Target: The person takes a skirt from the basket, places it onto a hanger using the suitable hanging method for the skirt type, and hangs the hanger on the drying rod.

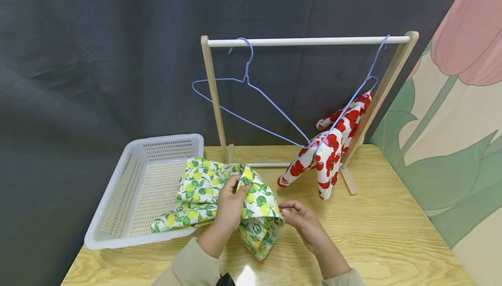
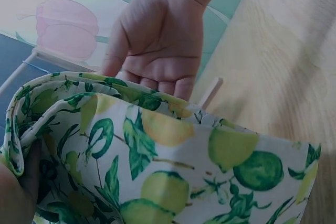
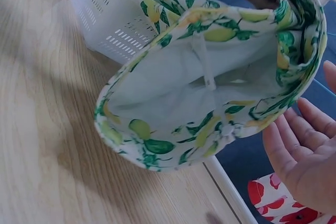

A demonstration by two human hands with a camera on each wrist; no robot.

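Observation:
A white garment [image 1: 201,185] with a lemon-and-leaf print lies partly in the basket and partly in front of it. My left hand [image 1: 230,205] pinches a bunched part of it between thumb and fingers. In the right wrist view the garment's edge [image 3: 152,153] gapes wide, showing a pale inside, a white tag [image 3: 205,64] and a small button [image 3: 227,129]. Just right of this opening is my right hand [image 1: 306,225], its fingers loosely bent. In the left wrist view the right hand's fingertips [image 2: 184,87] meet the far edge, partly hidden behind the cloth.
A white perforated basket [image 1: 157,185] stands left on the wooden table [image 1: 392,233]. Behind is a rack with a white rail [image 1: 313,42] and wooden posts. One blue hanger [image 1: 270,100] is bare; a red-flowered garment [image 1: 331,146] hangs at the right hanger [image 1: 354,96].

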